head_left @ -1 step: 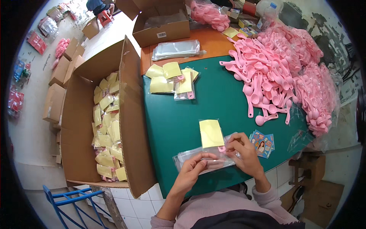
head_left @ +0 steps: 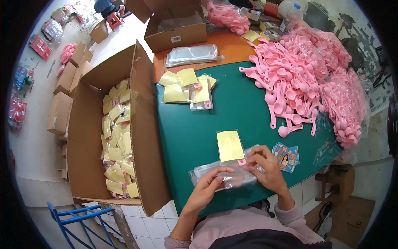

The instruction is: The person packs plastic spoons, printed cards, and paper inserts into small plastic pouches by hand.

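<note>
1. Head view, near edge: the left hand [head_left: 206,186] and the right hand [head_left: 265,168] both work on a stack of clear plastic bags [head_left: 224,174] lying at the near edge of the green surface [head_left: 232,112]. The left hand's fingers lie flat and stretched over the stack, thumb and forefinger pinching its top film. The right hand's fingers are curled together, pinching the far right corner of the stack, where a pink spoon [head_left: 241,162] tip shows.

2. Touching the far side of the stack lies a bag with a yellow card [head_left: 230,145], apparently just filled.

3. Just right of the right hand sits a small pile of printed picture cards [head_left: 286,155].

4. Work done, as I judge it: the big cardboard box [head_left: 87,137] on the left holds many yellow-carded packets [head_left: 118,141], covering much of its floor but well below its rim. A small batch of finished packets [head_left: 188,89] waits on the surface, far left.

5. Work left: a large heap of loose pink spoons [head_left: 302,79] fills the far right. A pile of empty clear sleeves [head_left: 191,54] lies on the orange surface [head_left: 232,47] beyond, near an open carton [head_left: 176,29]. Packing looks mid-run, with plenty to go.
</note>
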